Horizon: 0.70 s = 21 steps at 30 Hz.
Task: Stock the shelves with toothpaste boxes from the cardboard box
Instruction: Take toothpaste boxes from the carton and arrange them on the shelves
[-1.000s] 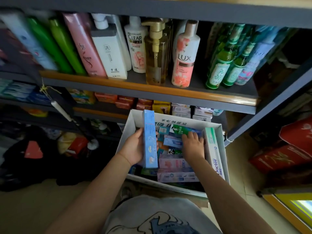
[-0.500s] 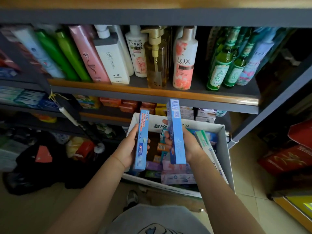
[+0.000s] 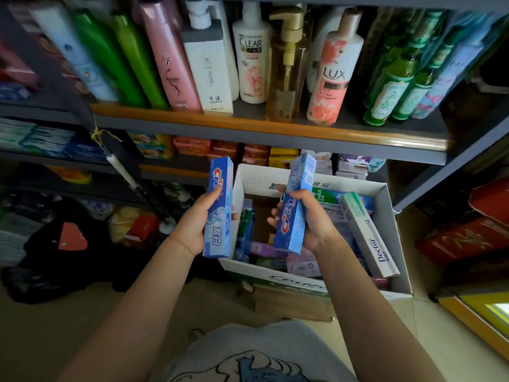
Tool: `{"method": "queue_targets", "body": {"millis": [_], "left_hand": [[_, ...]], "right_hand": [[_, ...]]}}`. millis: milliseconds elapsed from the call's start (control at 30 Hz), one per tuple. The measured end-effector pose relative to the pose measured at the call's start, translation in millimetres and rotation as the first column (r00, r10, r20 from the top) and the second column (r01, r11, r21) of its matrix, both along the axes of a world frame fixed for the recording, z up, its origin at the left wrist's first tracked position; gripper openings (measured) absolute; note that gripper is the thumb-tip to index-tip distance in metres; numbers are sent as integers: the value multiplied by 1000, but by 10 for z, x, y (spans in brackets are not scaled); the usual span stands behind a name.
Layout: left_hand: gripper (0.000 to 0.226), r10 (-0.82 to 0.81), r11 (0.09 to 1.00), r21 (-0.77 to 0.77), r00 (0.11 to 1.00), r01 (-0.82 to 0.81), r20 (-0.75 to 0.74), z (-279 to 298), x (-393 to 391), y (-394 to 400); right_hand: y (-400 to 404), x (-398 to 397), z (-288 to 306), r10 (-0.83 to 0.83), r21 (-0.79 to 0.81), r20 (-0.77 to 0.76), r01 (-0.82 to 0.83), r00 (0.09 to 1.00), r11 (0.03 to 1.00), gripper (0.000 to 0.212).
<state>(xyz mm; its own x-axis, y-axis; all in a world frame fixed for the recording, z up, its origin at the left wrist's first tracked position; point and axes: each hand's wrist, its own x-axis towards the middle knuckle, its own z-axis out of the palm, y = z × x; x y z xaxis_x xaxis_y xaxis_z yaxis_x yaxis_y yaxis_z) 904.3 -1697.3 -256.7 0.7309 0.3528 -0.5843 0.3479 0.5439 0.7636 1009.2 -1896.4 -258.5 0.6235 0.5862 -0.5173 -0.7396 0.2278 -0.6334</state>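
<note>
Each hand clamps one long, glossy blue toothpaste carton over the white cardboard box [image 3: 385,230] (near-upright, tops toward the shelves): left hand [image 3: 192,227] on the left carton [image 3: 219,208], right hand [image 3: 314,221] on the right carton [image 3: 296,205].

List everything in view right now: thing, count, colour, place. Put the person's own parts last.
Blue toothpaste boxes: two, blue, one held upright in each hand above the cardboard box.
Cardboard box: one, white, on the floor under the shelves, open.
Toothpaste boxes in the cardboard box: several, exact count unclear, white, green, purple and blue.
Bottles: a full row, green, pink, white, amber and blue, on the upper shelf.
Small packs: several, red, orange and yellow, on the lower shelf.
Shelves: grey with orange front edge.
Red boxes: a few, stacked at right.
Left hand: holds one blue box.
Right hand: holds the other.
</note>
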Motion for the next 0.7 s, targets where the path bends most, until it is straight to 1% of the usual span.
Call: {"method": "queue_targets", "body": {"millis": [67,133,167,233,300,367,433,533,633,700], "left_hand": [[32,7,998,64,1000,-8,13,29,-133,217],[34,-8,995,101,999,4,36,49,-286,451],[35,-16,994,104,999,11,42,50,-372,574],[32,-18,997,73,999,15,47,96,-565,820],[31,8,1000,8,999,-9,46,150,-794,1078],[33,64,997,-55,997,-61,45,194,-1035,1407],[36,115,988,-110,991,-107,73,257,-1247,1772],[32,182,969,-195,974,-154,137,394,-1509,2292],[27,210,965,-197,959,-172,189,420,-1757,2707],[21,218,971,-150,946,-185,242,409,-1866,2974]], "right_hand": [[196,-125,100,28,-29,56,-26,998,999,35],[464,-295,210,94,-86,107,-85,990,993,30],[626,-390,246,144,-140,138,-124,980,982,28],[1000,-585,307,268,-269,198,-211,943,940,27],[1421,-807,358,331,-360,216,-241,918,901,25],[1904,-1054,425,326,-355,216,-237,920,904,25],[2406,-1303,506,310,-300,229,-236,923,924,28],[3082,-1585,626,313,-272,307,-233,899,934,31],[3627,-1829,703,352,-342,379,-224,856,913,36],[3980,-1924,713,382,-382,440,-216,812,899,38]]}}
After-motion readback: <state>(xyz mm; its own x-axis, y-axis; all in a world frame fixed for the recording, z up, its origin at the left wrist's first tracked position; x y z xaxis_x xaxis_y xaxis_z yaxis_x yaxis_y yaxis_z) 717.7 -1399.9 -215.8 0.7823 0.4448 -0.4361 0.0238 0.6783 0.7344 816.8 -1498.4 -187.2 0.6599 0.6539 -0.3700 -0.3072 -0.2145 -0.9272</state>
